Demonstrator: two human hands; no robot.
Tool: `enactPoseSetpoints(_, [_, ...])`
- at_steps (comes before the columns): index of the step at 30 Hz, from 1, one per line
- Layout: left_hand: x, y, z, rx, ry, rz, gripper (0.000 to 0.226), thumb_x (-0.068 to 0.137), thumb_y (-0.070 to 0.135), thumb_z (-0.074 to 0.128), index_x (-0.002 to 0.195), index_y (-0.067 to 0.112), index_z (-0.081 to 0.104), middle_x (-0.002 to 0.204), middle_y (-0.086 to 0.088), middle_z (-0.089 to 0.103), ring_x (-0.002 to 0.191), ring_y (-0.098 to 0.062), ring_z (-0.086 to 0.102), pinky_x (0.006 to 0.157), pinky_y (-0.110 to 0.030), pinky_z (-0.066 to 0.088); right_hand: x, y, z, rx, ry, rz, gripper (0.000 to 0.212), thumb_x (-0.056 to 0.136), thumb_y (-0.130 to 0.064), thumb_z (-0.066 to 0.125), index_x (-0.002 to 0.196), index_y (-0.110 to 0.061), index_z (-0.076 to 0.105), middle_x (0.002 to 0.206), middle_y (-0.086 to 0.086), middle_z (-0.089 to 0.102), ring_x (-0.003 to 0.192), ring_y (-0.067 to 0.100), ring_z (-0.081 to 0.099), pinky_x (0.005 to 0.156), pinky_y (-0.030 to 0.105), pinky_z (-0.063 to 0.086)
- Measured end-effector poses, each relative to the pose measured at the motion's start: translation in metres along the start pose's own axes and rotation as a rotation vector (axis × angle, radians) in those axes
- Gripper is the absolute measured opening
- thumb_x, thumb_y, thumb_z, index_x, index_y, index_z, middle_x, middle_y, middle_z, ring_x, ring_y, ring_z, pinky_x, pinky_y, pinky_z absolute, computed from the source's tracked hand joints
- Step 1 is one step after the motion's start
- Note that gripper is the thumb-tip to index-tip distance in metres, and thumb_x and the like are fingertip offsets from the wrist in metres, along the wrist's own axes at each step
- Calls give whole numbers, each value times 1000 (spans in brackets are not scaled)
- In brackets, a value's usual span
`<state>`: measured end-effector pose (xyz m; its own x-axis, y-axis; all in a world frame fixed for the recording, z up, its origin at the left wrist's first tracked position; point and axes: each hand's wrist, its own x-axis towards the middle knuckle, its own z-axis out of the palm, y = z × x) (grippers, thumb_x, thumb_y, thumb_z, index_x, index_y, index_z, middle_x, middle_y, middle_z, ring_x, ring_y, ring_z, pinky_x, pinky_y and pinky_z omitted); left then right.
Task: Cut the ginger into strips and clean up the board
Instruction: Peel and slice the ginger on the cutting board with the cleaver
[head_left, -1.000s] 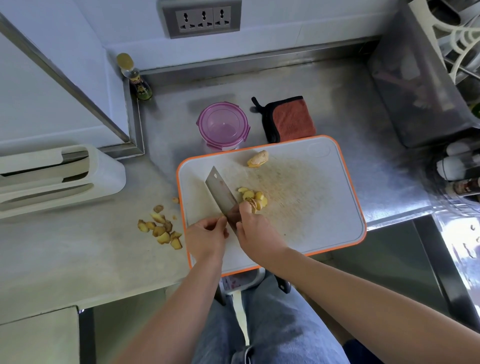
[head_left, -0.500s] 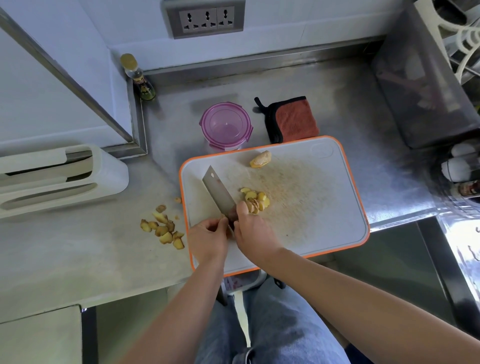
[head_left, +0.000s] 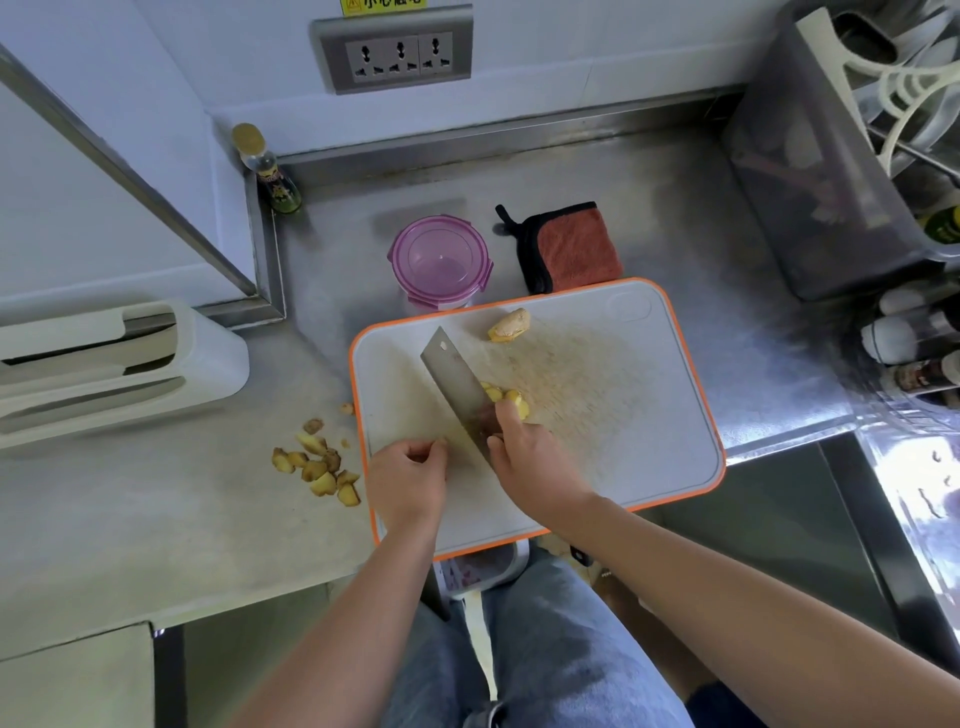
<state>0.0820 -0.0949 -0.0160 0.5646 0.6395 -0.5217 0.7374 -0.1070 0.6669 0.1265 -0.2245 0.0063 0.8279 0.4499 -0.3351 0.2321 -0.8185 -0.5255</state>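
Ginger (head_left: 511, 401) (by knife (head_left: 457, 382)) beside right hand (head_left: 530, 462)

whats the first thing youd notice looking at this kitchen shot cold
The white cutting board with its orange rim sits in the middle of the counter, and on it the right hand grips a cleaver next to a small heap of ginger slices. Then comes the pile of ginger scraps on the counter left of the board, and the pink-lidded tub and orange cloth behind it.
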Motion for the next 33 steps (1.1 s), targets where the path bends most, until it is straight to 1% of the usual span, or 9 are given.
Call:
enactPoseSetpoints(4, [1, 5, 6, 18, -48, 117, 28, 86, 36, 68, 71, 13, 74, 61, 4, 66, 61, -16, 62, 57, -26, 38, -3, 7, -19, 17, 84, -72, 14, 96, -19, 41, 108, -14, 35, 62, 7, 50, 51, 29, 44, 45, 37, 35])
enactPoseSetpoints(7, [3, 11, 14, 22, -148, 181, 28, 89, 35, 66, 73, 14, 74, 56, 8, 61, 58, -13, 58, 58, -26, 39, -7, 12, -35, -20, 128, -73, 14, 89, -13, 46, 96, -16, 34, 54, 2, 42, 47, 26, 38, 41, 31, 28])
enactPoseSetpoints(9, [4, 11, 15, 54, -157, 226, 20, 88, 33, 67, 81, 16, 76, 64, 7, 66, 63, -13, 62, 61, -26, 42, -12, 18, -43, -76, 137, -62, 19, 84, -9, 47, 91, -18, 33, 51, -4, 34, 44, 22, 33, 42, 27, 22])
enactPoseSetpoints(11, [5, 9, 11, 75, -90, 271, 11, 86, 27, 70, 87, 17, 74, 73, 6, 69, 71, -12, 64, 63, -25, 45, -17, 28, -49, -131, 156, -34, 20, 81, -10, 47, 90, -20, 32, 51, -5, 33, 46, 23, 36, 43, 27, 26])
enactPoseSetpoints(15, [1, 6, 5, 86, -51, 286, 6, 86, 20, 69, 86, 15, 73, 76, 7, 67, 72, -8, 61, 61, -18, 42, -26, 47, -50, -195, 165, 25, 20, 83, -9, 47, 93, -21, 34, 53, -6, 33, 47, 21, 36, 43, 25, 25])
enactPoseSetpoints(18, [-2, 4, 3, 89, -51, 286, 6, 87, 18, 67, 86, 15, 72, 76, 8, 66, 73, -8, 61, 61, -18, 40, -31, 52, -42, -252, 114, 40, 17, 86, -12, 45, 100, -17, 39, 59, -1, 40, 51, 25, 44, 47, 29, 34])
enactPoseSetpoints(22, [-4, 1, 1, 89, -45, 305, 6, 90, 15, 65, 90, 15, 71, 80, 9, 66, 74, -4, 59, 61, -10, 38, -32, 44, -32, -273, 74, 51, 22, 89, -13, 42, 111, -13, 43, 67, 3, 46, 56, 28, 49, 51, 33, 40])
enactPoseSetpoints(30, [2, -12, -9, 112, 68, 333, 15, 94, 13, 57, 104, 10, 68, 97, -2, 69, 88, -18, 62, 73, -28, 43, -23, -11, -5, -185, -32, -62, 32, 91, -11, 40, 122, -10, 37, 74, 4, 42, 62, 27, 41, 55, 33, 35])
enactPoseSetpoints(33, [7, -21, -16, 135, 80, 311, 16, 94, 13, 56, 106, 10, 66, 100, -5, 67, 91, -22, 61, 76, -31, 45, -16, -26, 1, -159, -27, -75, 27, 92, -11, 40, 119, -9, 38, 76, 5, 45, 62, 28, 42, 54, 33, 32])
